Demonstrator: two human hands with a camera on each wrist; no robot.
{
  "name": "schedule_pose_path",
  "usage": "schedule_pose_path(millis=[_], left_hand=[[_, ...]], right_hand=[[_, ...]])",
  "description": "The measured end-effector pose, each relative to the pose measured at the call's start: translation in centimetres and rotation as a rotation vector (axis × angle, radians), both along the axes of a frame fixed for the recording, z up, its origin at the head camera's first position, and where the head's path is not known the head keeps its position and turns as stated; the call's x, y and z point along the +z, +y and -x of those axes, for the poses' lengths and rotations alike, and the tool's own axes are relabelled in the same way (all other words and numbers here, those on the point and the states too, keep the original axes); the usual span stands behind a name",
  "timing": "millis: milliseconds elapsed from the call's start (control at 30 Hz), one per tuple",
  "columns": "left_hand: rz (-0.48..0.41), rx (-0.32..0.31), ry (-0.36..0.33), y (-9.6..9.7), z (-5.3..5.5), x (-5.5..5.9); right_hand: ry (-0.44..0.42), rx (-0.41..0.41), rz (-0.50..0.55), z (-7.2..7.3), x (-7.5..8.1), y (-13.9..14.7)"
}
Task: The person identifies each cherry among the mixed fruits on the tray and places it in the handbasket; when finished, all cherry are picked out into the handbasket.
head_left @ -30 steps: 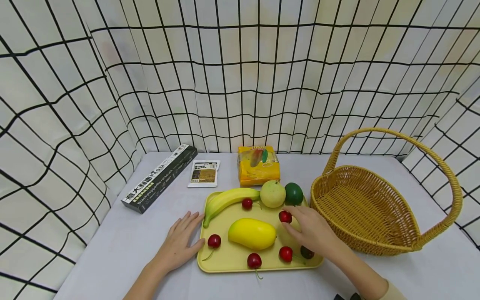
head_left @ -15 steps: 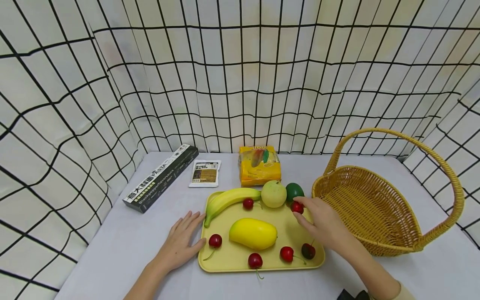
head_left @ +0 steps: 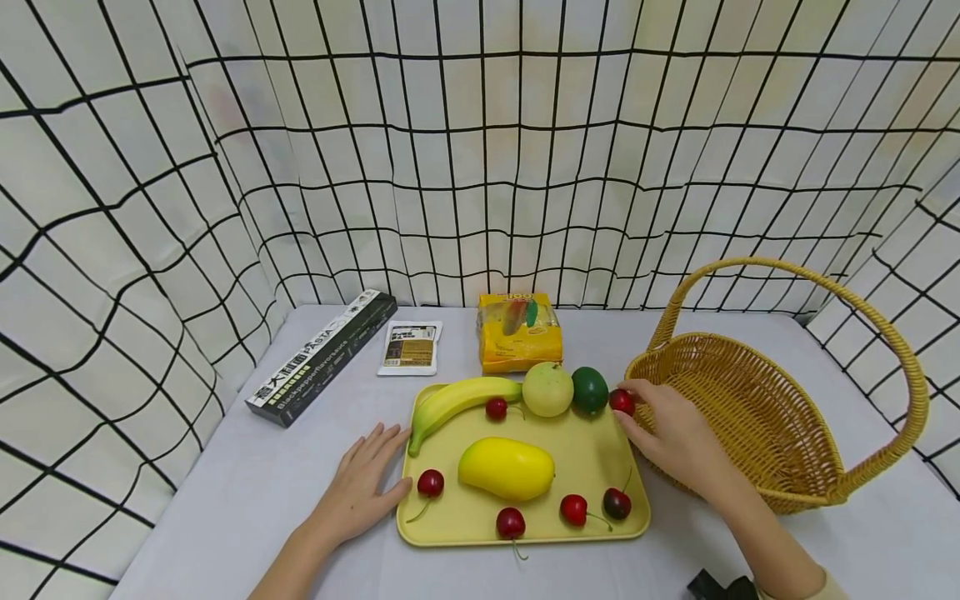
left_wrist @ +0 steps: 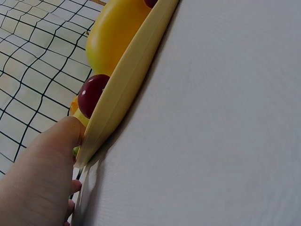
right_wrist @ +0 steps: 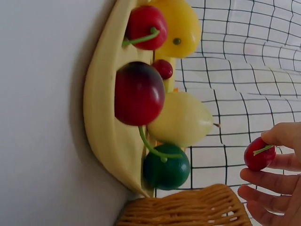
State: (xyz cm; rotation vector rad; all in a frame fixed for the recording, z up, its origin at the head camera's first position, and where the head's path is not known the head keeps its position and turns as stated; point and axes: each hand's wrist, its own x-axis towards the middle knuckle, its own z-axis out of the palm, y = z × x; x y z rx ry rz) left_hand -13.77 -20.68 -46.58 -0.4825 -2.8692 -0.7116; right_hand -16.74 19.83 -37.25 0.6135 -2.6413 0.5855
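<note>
The tray (head_left: pixel 465 529) looks like smooth plastic, low in sheen. The cherry (head_left: pixel 622 403) by its far right corner is smooth and glossy, as are the cherries (head_left: pixel 511 522) on the tray. The mango (head_left: pixel 506 468) at the tray's middle is smooth, softly gleaming. Right of the tray, the basket (head_left: pixel 720 371) is rough woven wicker; behind the tray, the packet (head_left: pixel 520 340) is shiny film. Beneath the tray, the table covering (head_left: pixel 240 492) is matt cloth.

The left hand (left_wrist: pixel 42 174) touches the tray (left_wrist: pixel 115 101) near a cherry (left_wrist: pixel 91 95).
</note>
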Motion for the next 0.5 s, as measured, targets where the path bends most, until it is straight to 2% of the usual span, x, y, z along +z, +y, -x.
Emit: schedule_pose_path(millis=[267, 500], left_hand=[[-0.002, -0.001, 0.004, 0.0, 0.0, -0.1], [0.003, -0.006, 0.011, 0.0, 0.0, -0.1]], right_hand=[[-0.003, -0.055, 0.01, 0.7, 0.0, 1.4], [-0.046, -0.097, -0.003, 1.4, -0.5, 2.3]])
